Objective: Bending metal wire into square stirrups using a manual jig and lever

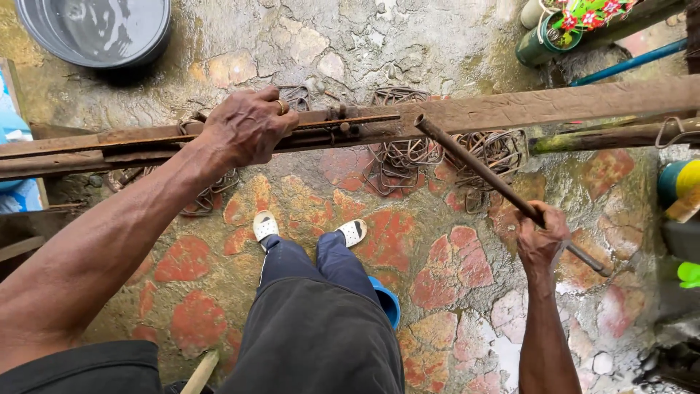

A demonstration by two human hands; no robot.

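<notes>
My left hand [246, 128] grips a thin rusty steel rod [350, 121] and presses it down on a long wooden beam [525, 108] that runs across the view. My right hand [541, 237] is closed around a rusty iron pipe [474, 164] held at a slant, its open end up near the tip of the rod. Several bent wire stirrups [405, 157] lie piled on the ground under the beam. My legs and white sandals [266, 225] stand below the beam.
A grey basin of water [98, 29] sits at the top left. Green cans [543, 44] and a blue pipe [627, 64] are at the top right. A blue container [386, 300] stands by my leg. The ground is wet stone paving [437, 270].
</notes>
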